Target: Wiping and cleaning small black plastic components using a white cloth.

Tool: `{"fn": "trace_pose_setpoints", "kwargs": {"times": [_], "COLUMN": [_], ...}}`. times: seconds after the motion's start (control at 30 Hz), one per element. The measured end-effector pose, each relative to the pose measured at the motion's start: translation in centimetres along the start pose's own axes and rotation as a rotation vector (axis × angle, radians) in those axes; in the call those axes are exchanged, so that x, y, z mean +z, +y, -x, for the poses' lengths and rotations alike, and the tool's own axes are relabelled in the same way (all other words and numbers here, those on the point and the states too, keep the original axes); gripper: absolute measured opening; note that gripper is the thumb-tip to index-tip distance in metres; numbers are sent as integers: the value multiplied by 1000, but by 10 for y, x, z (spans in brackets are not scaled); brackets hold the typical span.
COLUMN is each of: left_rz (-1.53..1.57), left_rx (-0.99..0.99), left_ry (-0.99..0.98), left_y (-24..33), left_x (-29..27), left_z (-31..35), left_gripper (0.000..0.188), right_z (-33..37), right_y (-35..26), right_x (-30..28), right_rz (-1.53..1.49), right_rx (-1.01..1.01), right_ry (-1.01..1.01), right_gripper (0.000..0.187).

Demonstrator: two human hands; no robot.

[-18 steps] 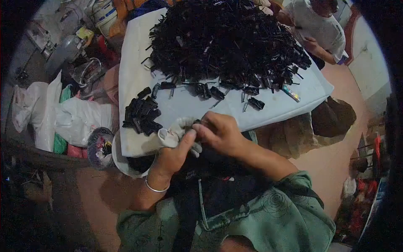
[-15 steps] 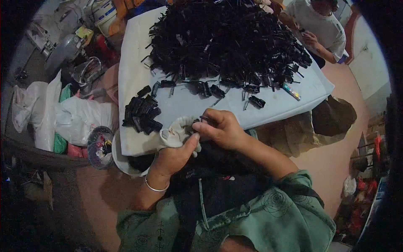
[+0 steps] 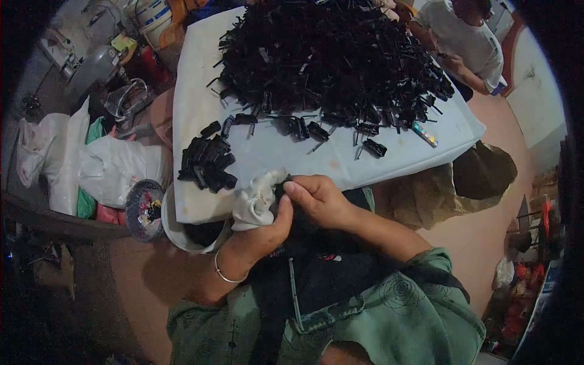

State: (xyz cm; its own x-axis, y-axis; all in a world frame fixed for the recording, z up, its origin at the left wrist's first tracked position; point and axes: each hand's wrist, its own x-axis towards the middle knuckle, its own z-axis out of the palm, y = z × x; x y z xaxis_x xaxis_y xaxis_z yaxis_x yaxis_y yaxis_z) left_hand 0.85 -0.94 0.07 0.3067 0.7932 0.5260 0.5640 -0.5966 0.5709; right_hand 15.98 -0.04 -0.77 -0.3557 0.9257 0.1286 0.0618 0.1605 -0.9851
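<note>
In front of my body, at the near edge of the table, my two hands meet. Off-white cloth (image 3: 254,204), like a partial glove, covers the fingers of my left hand (image 3: 271,226), while its thumb is bare. A small black part (image 3: 281,188) sits between that thumb and the covered fingers. My right hand (image 3: 322,198) pinches the same part with thumb and forefinger; its exact shape is mostly hidden. Left of the hands, a small heap of black plastic pieces (image 3: 207,159) lies on the white-covered table (image 3: 274,152).
A large pile of black pieces with thin stems (image 3: 328,67) fills the far table. A colourful wrapped stick (image 3: 424,135) lies at its right. Beneath the left corner stands a white bucket (image 3: 176,228), beside a clear bowl (image 3: 145,213). Another person (image 3: 459,42) works at far right.
My left hand has turned and shifted slightly right, its thumb now more upright against the black part. My right hand has come down a little, its fingers closer together.
</note>
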Motion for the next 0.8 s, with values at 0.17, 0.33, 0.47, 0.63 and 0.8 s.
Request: {"fn": "trace_pose_setpoints", "kwargs": {"times": [0.17, 0.33, 0.47, 0.63, 0.8], "left_rz": [663, 605, 400, 416, 512], "left_rx": [-356, -347, -352, -336, -418], "left_ry": [26, 69, -88, -246, -213], "left_y": [1, -10, -16, 1, -5], "left_x": [-12, -14, -11, -19, -18], "left_z": [-11, -7, 3, -3, -4], "left_gripper": [25, 23, 27, 31, 34], "right_z": [-2, 0, -6, -7, -6], "right_y": [-27, -3, -15, -13, -14], "right_x": [-17, -23, -24, -16, -15], "right_rz": [252, 428, 356, 139, 236], "right_rx": [52, -280, -348, -124, -86], "right_ry": [-31, -65, 19, -37, -69], "right_gripper": [16, 14, 12, 14, 22]}}
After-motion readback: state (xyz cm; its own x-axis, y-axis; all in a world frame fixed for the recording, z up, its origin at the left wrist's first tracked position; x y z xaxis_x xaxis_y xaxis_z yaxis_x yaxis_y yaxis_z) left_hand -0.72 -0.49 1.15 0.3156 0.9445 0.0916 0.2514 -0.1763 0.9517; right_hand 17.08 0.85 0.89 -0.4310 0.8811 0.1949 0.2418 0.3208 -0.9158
